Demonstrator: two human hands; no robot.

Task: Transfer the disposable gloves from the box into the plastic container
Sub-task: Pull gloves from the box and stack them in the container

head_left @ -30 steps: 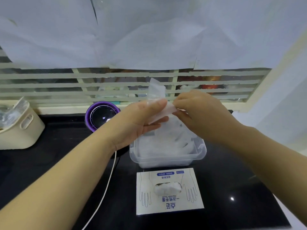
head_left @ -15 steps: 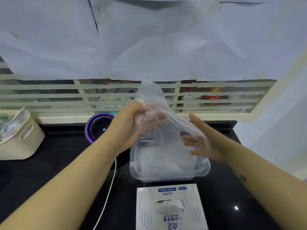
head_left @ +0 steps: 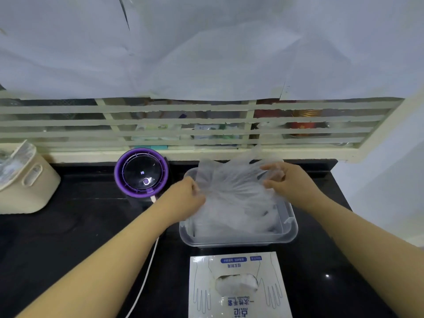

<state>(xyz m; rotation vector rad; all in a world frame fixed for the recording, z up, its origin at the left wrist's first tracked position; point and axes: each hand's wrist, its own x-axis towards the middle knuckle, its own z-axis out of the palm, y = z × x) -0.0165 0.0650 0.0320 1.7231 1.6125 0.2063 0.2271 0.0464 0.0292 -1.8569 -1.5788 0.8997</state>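
Observation:
A clear plastic container [head_left: 289, 232] sits on the black counter and holds several thin clear gloves. Over it a spread-out disposable glove [head_left: 231, 187] is stretched between my hands. My left hand [head_left: 183, 199] pinches its left edge at the container's left rim. My right hand [head_left: 286, 180] pinches its right side above the far right corner. The white glove box [head_left: 238, 285] lies flat in front of the container, with crumpled gloves showing through its oval opening.
A purple round device [head_left: 142, 173] with a white cable [head_left: 142, 281] stands left of the container. A cream basket [head_left: 25, 182] sits at the far left. A slatted window frame [head_left: 206, 125] runs behind the black counter [head_left: 68, 226].
The glove was pulled open from a folded strip, held up, then lowered flat over the container. My right hand went from open beside it to pinching its right side.

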